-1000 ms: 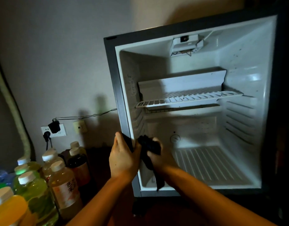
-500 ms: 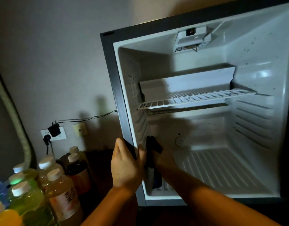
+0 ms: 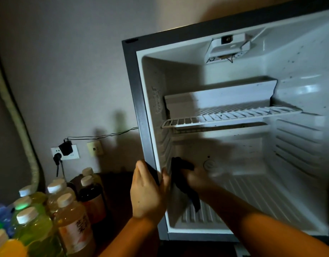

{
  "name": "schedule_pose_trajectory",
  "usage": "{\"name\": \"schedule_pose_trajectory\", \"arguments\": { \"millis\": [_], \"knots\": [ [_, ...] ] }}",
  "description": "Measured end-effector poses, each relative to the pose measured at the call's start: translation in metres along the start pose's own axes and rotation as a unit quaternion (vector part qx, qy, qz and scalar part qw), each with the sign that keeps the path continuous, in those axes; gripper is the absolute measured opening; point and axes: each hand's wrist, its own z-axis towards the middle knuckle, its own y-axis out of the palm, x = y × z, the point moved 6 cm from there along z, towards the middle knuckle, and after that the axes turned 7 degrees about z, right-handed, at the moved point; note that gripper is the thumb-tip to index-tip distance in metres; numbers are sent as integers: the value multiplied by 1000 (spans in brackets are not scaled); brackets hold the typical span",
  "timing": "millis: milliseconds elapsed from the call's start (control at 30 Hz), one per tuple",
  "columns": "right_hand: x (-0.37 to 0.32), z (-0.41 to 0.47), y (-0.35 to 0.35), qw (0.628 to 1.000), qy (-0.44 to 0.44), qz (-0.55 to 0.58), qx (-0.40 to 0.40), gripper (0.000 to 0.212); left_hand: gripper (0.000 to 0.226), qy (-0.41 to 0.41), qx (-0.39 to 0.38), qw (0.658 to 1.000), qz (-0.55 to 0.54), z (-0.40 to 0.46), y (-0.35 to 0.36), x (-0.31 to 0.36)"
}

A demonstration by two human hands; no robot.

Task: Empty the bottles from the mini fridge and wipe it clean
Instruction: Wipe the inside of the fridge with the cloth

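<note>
Right hand point(image 3: 195, 175) deeper — black cloth point(image 3: 184, 180) bunched

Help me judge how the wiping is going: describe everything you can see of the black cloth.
The black cloth is a dark, soft rag, bunched up at the top and trailing a loose tail down toward the fridge floor. The right hand grips it inside the lower left of the fridge, close against the left inner wall. The left hand grips the fridge's front left edge beside it; a dark strip under those fingers may be more cloth, though that is unclear. Wetness cannot be told.
</note>
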Motion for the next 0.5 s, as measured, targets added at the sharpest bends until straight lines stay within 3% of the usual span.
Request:
{"name": "schedule_pose_trajectory", "arguments": {
  "millis": [67,233,500],
  "knots": [
    [-5,3,-4,999,-25,1,25,37,61,-4,-1,1000,-9,0,-3,2],
    [-72,-10,-12,993,-82,21,82,31,52,-25,-10,999,-20,0,-11,7],
    [-84,-31,14,993,-98,56,30,44,41,-79,-59,995,-24,0,-18,8]
  ]
}}
